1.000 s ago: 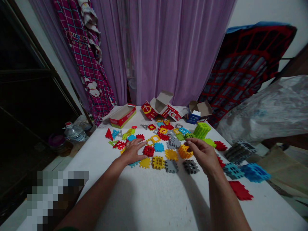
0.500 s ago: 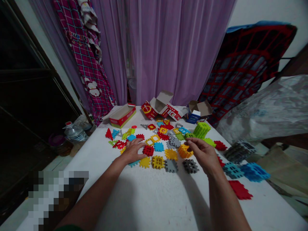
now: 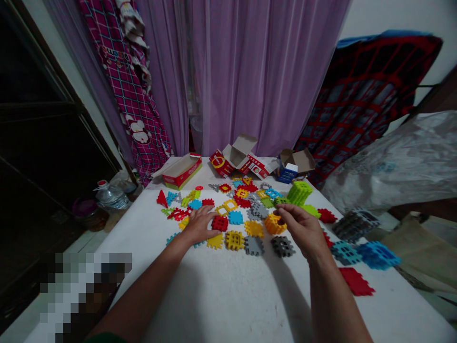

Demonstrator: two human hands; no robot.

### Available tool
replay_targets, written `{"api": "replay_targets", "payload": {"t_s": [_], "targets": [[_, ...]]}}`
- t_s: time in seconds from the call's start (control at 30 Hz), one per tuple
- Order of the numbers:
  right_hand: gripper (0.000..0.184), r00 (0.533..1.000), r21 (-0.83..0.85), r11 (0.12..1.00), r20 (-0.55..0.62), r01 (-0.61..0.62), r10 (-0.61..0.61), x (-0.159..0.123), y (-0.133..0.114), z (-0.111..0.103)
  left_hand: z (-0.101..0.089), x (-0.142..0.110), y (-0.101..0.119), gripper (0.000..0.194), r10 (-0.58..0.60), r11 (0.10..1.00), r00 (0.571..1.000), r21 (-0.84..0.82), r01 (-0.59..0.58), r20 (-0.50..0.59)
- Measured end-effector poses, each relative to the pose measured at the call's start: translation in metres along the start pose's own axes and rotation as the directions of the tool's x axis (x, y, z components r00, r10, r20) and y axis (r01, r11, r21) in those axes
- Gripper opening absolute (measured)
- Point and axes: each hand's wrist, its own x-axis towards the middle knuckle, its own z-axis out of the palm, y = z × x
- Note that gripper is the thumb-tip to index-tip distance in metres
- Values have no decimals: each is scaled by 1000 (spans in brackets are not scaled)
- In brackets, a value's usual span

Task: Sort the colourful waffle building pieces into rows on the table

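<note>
Showing pale inside: open carton (image 3: 183, 175); left hand (image 3: 198, 226) spread beside red tile (image 3: 219, 223); right hand (image 3: 303, 228) curled, grip unclear.

Red tile (image 3: 220, 223), orange piece (image 3: 273, 226), lime-green stack (image 3: 300, 193), white table (image 3: 228, 295), plain purple curtain (image 3: 264, 76), checked magenta cloth (image 3: 119, 90).

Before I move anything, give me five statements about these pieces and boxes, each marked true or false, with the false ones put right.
1. The left hand is beside the red, toothed plastic square. True.
2. The blue cardboard box at the far end of the white table is closed. False: it stands open.
3. The orange, curved plastic stack is nearer the right hand than the left. True.
4. The lime-green plastic stack is left of the left hand. False: it stands beyond the right hand.
5. The dark-grey, toothed plastic square lies nearer the camera than the orange stack. True.
</note>
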Motion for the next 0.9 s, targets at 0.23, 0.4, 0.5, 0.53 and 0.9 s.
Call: {"api": "replay_targets", "payload": {"t_s": [0.23, 0.4, 0.5, 0.53, 0.9], "targets": [[48, 1000, -8, 1000, 6, -1, 1, -1, -6, 0, -7, 1, -2, 57, -14, 1000, 999, 0, 14, 48], [48, 1000, -9, 1000, 6, -7, 7, -1, -6, 1, -7, 2, -3, 56, -14, 1000, 998, 9, 13, 58], [48, 1000, -17, 1000, 7, 2, -1, 0, -3, 0, -6, 2, -4, 59, -19, 1000, 998, 19, 17, 64], [48, 1000, -18, 1000, 4, 12, -12, 1, -1, 0, -6, 2, -4, 61, -23, 1000, 998, 21, 21, 67], [45, 998, -45, 999, 54, 14, -11, 2, 0, 0, -16, -18, -2, 39, -120, 990, 992, 82, 118, 27]]}}
